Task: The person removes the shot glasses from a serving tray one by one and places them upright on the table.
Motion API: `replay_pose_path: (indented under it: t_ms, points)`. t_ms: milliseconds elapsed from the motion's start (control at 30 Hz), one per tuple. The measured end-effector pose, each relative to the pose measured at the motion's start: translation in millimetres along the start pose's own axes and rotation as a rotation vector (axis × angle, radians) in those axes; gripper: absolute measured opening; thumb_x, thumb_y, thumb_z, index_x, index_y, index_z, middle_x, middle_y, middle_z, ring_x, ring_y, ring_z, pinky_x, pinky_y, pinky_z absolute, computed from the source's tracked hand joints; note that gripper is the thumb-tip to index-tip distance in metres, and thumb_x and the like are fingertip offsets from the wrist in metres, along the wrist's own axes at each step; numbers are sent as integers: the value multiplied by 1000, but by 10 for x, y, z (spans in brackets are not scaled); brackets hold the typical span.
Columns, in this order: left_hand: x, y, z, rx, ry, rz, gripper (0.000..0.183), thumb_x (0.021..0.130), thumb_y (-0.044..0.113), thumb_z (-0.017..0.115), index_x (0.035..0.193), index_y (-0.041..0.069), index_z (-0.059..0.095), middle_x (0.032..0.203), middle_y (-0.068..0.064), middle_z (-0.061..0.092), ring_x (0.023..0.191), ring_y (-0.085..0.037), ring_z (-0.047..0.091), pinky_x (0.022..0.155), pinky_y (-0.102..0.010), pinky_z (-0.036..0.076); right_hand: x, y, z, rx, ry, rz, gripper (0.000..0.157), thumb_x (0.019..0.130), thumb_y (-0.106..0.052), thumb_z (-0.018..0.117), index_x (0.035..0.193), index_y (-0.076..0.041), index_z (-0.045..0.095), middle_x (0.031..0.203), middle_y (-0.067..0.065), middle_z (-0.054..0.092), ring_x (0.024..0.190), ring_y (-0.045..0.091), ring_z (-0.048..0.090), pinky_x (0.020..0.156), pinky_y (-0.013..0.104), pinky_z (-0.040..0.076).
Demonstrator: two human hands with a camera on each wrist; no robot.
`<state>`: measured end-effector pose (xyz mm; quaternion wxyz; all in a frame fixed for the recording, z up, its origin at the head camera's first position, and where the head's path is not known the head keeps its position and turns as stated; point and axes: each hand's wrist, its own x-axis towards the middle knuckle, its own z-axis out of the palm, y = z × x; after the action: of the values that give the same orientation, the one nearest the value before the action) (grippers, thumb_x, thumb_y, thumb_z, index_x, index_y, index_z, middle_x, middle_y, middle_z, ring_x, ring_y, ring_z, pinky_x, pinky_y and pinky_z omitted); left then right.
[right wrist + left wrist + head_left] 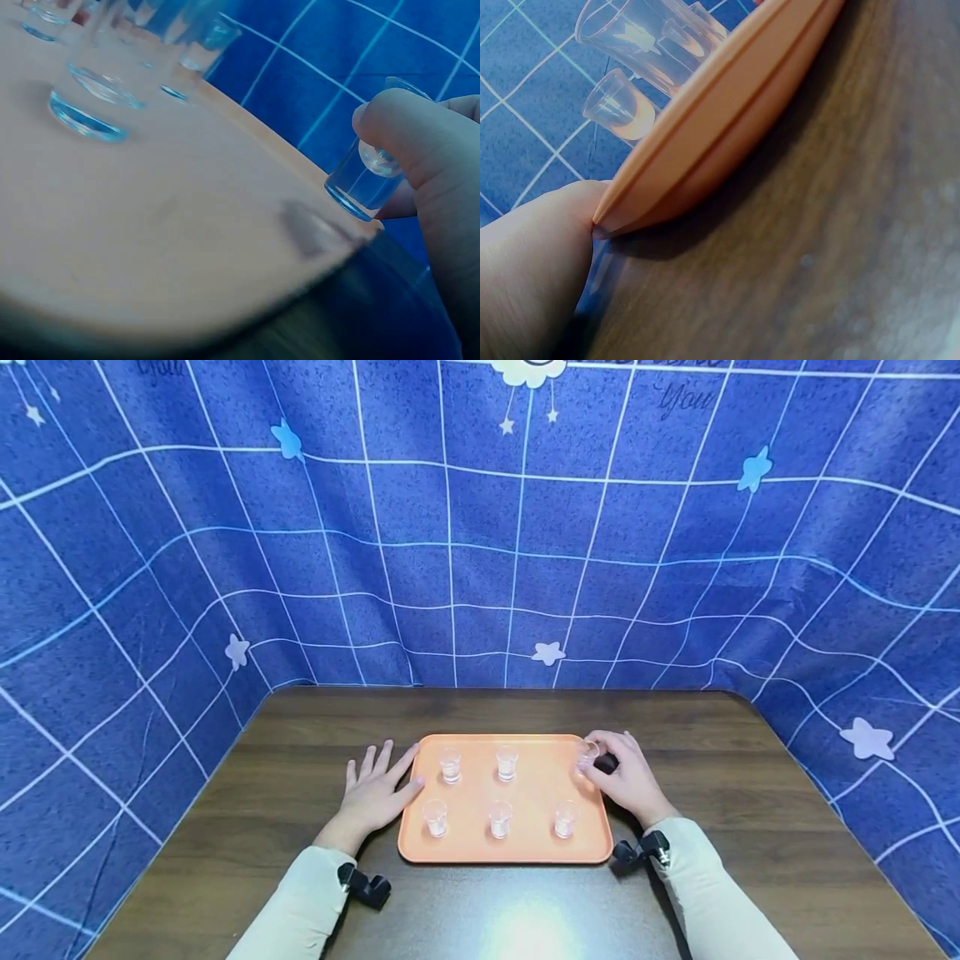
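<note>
The orange tray (536, 795) has its long axis running left to right. On it stand five small clear glasses (451, 768), mouths up: two at the tray's left end, two about its middle, one at its front right. At the tray's back right corner a held glass (364, 180) points mouth up and base toward the tray; its long axis slants in the right wrist view.

Under the tray lies a brown wood-grained table (300, 727), with a bright glare in front of the tray. Left of, behind and right of the tray hangs blue cloth (480, 577) with pale grid lines and stars.

Beside the tray's left edge, the left hand (377, 797) lies with fingers spread and straight, its thumb touching the rim; it grasps nothing, and the nearest glasses are just inside the tray. At the tray's back right corner, the right hand (628, 779) pinches the held glass between thumb and fingers, nearly closed around its sides, with the base below the thumb. Whether that base touches the tray I cannot tell.
</note>
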<state>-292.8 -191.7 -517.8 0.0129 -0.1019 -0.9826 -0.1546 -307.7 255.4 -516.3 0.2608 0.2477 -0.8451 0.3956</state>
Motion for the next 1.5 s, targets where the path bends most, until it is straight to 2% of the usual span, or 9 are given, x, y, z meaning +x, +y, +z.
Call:
replay_pose_path:
  t_ms: [367, 500, 567, 700, 933, 1233, 1500]
  points:
    - [7, -14, 21, 11, -14, -4, 70, 100, 68, 37, 161, 37, 24, 167, -21, 14, 152, -50, 5, 113, -73, -4, -105, 88, -206, -39, 29, 57, 41, 77, -10, 84, 112, -6, 64, 86, 2, 70, 95, 27, 59, 105, 66, 30]
    - [6, -17, 20, 8, -12, -5, 70, 100, 68, 37, 161, 37, 24, 167, -21, 14, 152, -49, 5, 113, -73, -4, -136, 142, -274, -72, 40, 65, 41, 77, -10, 84, 112, -6, 64, 86, 4, 71, 91, 28, 59, 99, 55, 35]
    - [7, -15, 14, 5, -14, -6, 70, 100, 68, 37, 161, 38, 24, 167, -21, 14, 152, -49, 5, 113, -73, -4, -151, 178, -318, -96, 43, 66, 41, 77, -11, 84, 112, -6, 64, 87, 5, 72, 88, 29, 58, 91, 47, 37]
    - [8, -24, 13, 1, -21, -11, 70, 100, 69, 36, 161, 38, 24, 167, -21, 13, 152, -49, 4, 113, -73, -5, -189, 247, -411, -146, 43, 61, 40, 78, -13, 84, 112, -6, 64, 91, 8, 72, 85, 28, 58, 80, 40, 36]
    - [15, -37, 22, -1, -20, -6, 70, 100, 69, 35, 161, 38, 23, 167, -21, 12, 152, -49, 3, 113, -73, -5, -288, 286, -583, -202, 34, 104, 38, 79, -14, 83, 111, -8, 64, 91, 7, 72, 82, 27, 57, 76, 39, 36]
    - [10, -17, 4, -4, -21, -3, 68, 100, 66, 38, 161, 38, 24, 167, -21, 14, 152, -49, 4, 113, -73, -4, -376, 333, -734, -231, 17, 193, 39, 83, -16, 80, 116, -8, 61, 93, 15, 72, 89, 35, 62, 83, 45, 38]
    - [5, -6, 3, 0, -16, 0, 68, 101, 65, 39, 161, 38, 25, 167, -21, 15, 152, -49, 5, 113, -73, -3, -434, 399, -842, -254, 51, 216, 39, 83, -15, 80, 117, -7, 62, 88, 10, 74, 87, 27, 65, 78, 33, 42]
